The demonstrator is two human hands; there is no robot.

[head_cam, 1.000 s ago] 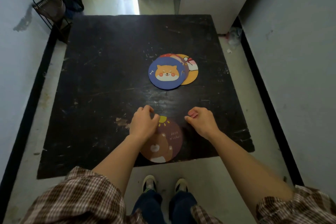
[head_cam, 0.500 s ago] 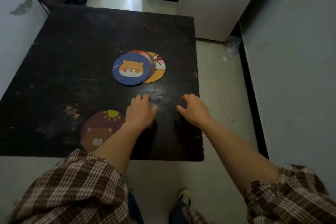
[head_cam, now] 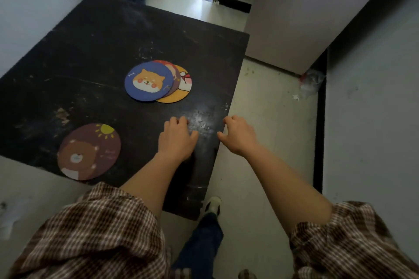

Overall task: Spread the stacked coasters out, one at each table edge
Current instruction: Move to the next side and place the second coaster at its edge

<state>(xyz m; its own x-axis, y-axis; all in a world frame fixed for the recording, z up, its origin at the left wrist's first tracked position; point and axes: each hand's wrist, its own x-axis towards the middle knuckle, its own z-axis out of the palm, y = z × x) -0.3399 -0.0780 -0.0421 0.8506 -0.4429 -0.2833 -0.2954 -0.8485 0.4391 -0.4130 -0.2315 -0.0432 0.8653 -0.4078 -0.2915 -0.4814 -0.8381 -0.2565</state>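
Scuffed black table (head_cam: 95, 47) carries my brown bear coaster (head_cam: 88, 151) already at its near edge, while three overlapped coasters (head_cam: 158, 81) wait near the middle for the other edges, my left hand (head_cam: 176, 140) and right hand (head_cam: 238, 135) both empty, fingers loosely curled.

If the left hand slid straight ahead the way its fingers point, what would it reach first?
Probably the yellow coaster at the near right of the overlapped stack; only bare table lies between it and the left hand.
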